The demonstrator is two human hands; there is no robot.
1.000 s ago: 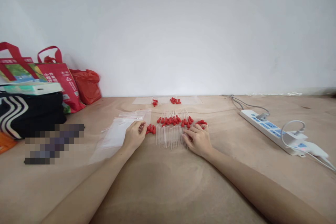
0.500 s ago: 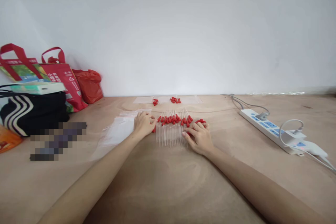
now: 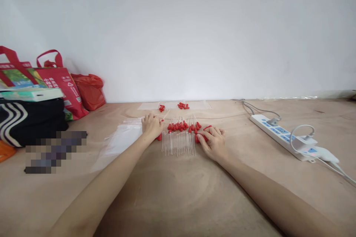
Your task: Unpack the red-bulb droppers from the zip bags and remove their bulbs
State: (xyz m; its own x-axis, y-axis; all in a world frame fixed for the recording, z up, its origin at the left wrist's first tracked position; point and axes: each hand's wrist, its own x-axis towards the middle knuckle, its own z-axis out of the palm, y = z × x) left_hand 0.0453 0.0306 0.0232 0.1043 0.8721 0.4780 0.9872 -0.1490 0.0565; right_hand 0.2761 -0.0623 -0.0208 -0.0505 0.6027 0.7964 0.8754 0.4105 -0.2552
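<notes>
My left hand (image 3: 152, 126) is closed on a dropper (image 3: 166, 115), its thin clear tube pointing up and away from the fingers. To the right, my right hand (image 3: 214, 143) pinches at a red rubber bulb (image 3: 197, 139), with more loose red bulbs (image 3: 208, 128) partly hidden behind its fingers. Between the hands lie droppers with red bulbs (image 3: 180, 126), tubes pointing away from me. Nearer me is a row of bare clear tubes (image 3: 178, 144), side by side. Another red bulb (image 3: 159, 137) shows under my left hand.
Flat clear plastic bags (image 3: 122, 139) lie left of my left hand. Near the wall, more bags (image 3: 200, 105) carry small red-bulb groups (image 3: 183, 106). A power strip (image 3: 280, 133) with cables is at right; shopping bags (image 3: 65, 89) and a black striped bag (image 3: 36, 118) stand left.
A dropper tube now shows in my left hand, angled away over the table. My right hand has drawn slightly off the bare tubes. The whole view has shifted a little.
</notes>
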